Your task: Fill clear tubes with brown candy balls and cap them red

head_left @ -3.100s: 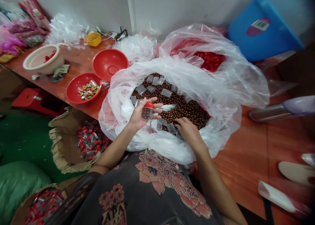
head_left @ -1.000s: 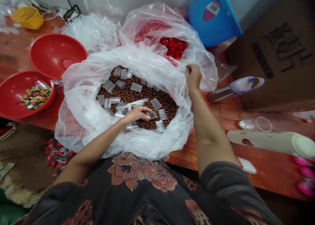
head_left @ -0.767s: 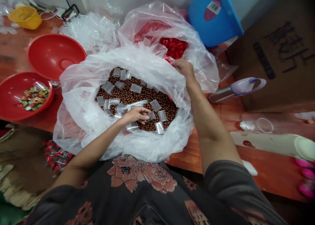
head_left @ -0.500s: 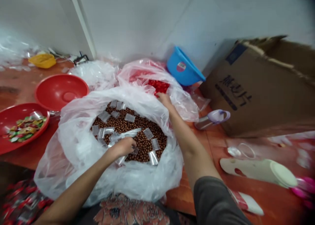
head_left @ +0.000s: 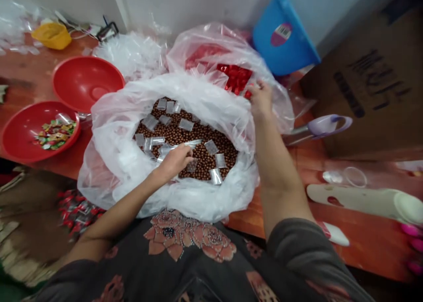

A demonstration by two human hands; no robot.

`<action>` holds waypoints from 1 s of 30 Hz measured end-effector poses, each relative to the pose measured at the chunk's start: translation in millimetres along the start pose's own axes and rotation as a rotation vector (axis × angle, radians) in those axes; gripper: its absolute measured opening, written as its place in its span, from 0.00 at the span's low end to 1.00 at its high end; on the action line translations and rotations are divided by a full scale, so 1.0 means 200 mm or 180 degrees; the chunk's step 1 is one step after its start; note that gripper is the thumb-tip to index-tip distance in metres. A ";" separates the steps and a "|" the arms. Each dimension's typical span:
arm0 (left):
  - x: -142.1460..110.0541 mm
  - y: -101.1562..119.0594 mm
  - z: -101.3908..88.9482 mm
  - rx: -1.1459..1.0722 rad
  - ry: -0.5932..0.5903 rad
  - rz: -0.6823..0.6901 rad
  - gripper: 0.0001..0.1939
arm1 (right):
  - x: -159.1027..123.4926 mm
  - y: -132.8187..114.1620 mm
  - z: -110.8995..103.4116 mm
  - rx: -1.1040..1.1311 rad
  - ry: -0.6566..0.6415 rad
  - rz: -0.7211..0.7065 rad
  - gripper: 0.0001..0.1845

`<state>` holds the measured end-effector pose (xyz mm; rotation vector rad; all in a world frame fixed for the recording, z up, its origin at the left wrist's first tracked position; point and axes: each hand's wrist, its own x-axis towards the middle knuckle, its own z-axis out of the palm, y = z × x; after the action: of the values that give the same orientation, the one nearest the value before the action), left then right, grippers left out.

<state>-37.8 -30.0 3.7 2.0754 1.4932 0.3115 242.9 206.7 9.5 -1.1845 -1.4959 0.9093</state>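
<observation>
A large clear plastic bag (head_left: 112, 161) lies open on the table, full of glossy brown balls (head_left: 201, 132). Several small clear packets (head_left: 186, 124) lie scattered on the balls. My left hand (head_left: 174, 162) hovers low over them, its fingers close together beside a packet; whether it grips anything is hidden. My right hand (head_left: 261, 101) is at the far rim of the bag, its fingers curled against the film. Close to those fingers, red foil pieces (head_left: 235, 78) show inside a second clear bag (head_left: 211, 37).
To the left stand a red bowl (head_left: 87, 83) and a red bowl of wrapped sweets (head_left: 20, 134). A blue tub (head_left: 284, 42) and a cardboard box (head_left: 370, 90) stand behind and right. A purple-handled scoop (head_left: 325, 125) lies on the wooden table (head_left: 363, 244).
The red-capped jar held in my left hand 3 seconds ago no longer shows. My right hand has gone from the balls to the far rim. The view tilted up, then back down.
</observation>
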 end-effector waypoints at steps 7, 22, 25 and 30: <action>-0.02 0.08 0.14 0.0471 -0.0454 -0.0573 0.15 | -0.57 -0.33 0.01 0.1016 0.0085 0.0285 0.18; 0.18 0.03 0.15 -0.1170 -0.1027 -0.1085 0.06 | -1.42 -0.45 0.15 0.1466 0.0560 0.1431 0.23; 0.21 0.03 0.23 -0.1755 -0.0840 -0.0944 0.05 | -1.44 -0.43 0.15 0.1556 0.0709 0.1456 0.21; 0.22 0.02 0.32 -0.2941 -0.0666 -0.0935 0.08 | -1.46 -0.34 0.16 0.1565 0.0798 0.1353 0.12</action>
<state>12.4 -9.6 -51.6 1.1081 1.1745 0.5245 207.7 -92.1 -3.5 -1.2043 -0.7653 1.2706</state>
